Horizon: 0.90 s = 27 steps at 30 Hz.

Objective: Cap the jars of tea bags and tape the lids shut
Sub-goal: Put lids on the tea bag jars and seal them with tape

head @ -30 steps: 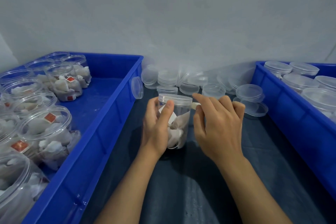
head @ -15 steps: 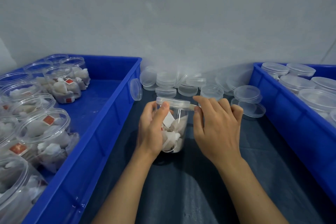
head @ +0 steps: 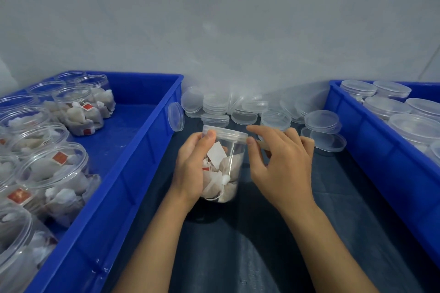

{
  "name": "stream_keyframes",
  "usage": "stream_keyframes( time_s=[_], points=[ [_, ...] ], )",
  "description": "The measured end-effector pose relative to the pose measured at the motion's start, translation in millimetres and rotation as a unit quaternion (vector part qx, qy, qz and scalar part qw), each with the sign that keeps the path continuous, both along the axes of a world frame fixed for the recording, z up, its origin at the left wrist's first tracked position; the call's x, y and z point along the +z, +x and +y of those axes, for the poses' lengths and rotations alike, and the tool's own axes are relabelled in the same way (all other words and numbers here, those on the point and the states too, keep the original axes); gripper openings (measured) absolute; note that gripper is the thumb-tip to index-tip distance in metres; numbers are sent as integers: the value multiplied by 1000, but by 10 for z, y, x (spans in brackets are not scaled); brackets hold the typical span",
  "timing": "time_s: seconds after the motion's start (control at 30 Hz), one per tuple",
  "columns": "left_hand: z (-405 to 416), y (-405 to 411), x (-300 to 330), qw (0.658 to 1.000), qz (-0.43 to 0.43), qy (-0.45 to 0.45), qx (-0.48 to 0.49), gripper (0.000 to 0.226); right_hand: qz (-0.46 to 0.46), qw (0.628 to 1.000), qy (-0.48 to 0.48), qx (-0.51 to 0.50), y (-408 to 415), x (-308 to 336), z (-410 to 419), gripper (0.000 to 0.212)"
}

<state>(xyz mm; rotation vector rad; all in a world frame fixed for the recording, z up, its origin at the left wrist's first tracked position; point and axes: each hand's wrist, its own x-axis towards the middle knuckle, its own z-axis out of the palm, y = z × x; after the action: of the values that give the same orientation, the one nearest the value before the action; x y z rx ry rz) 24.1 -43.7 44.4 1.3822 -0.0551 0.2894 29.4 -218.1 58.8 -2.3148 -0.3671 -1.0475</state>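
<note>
The dark worktop [head: 273, 245] carries everything, and the capped jar [head: 222, 166] held at its middle serves as the landmark. The person's two forearms reach up from the near edge to it. The left hand [head: 192, 169] wraps the jar's left side, its grip clamped on the clear wall with the thumb pressed against the rim of the lid [head: 225, 134]. The right hand [head: 281, 164] sits at the jar's right side, thumb and forefinger pinched at the lid's edge; a pale strip of tape [head: 262, 144] shows under its fingers, running back from the lid, so its grip is closed on that strip. Inside the jar lie tea bags [head: 226, 173] with white tags and strings.

Left of the jar stands a blue crate [head: 133, 173] filled with open jars [head: 52, 173] of tea bags, none with a lid. Right of the jar stands a second blue crate [head: 371, 150] holding capped jars [head: 385, 107].

Beyond the jar, between the two crates and against the grey wall [head: 214, 19], lie loose clear lids [head: 242, 112], some stacked, some leaning; one lid [head: 175, 116] stands on edge against the left crate's wall.
</note>
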Motion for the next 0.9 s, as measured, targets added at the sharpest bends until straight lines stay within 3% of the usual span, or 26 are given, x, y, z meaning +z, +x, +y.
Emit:
stream_keyframes(
  time_s=[0.23, 0.43, 0.53, 0.7, 0.8, 0.9],
  points=[
    [-18, -41, 41, 1000, 14, -1, -24, 50, 117, 990, 55, 59, -32, 28, -130, 25],
    [-28, -53, 33, 1000, 20, 9, -16, 47, 187, 977, 26, 96, -8, 43, -227, 29],
    [-34, -47, 19, 999, 19, 31, 0, 64, 213, 971, 17, 111, -8, 66, -267, 32],
    [-73, -52, 10, 991, 16, 126, 40, 63, 206, 971, 32, 116, 19, 20, -258, 33],
    [-62, -30, 5, 958, -28, 240, 153, 53, 188, 976, 37, 107, 28, -15, -229, 31],
    [-79, -68, 16, 884, -133, 342, 291, 31, 177, 979, 32, 98, 37, -36, -194, 31]
  ],
)
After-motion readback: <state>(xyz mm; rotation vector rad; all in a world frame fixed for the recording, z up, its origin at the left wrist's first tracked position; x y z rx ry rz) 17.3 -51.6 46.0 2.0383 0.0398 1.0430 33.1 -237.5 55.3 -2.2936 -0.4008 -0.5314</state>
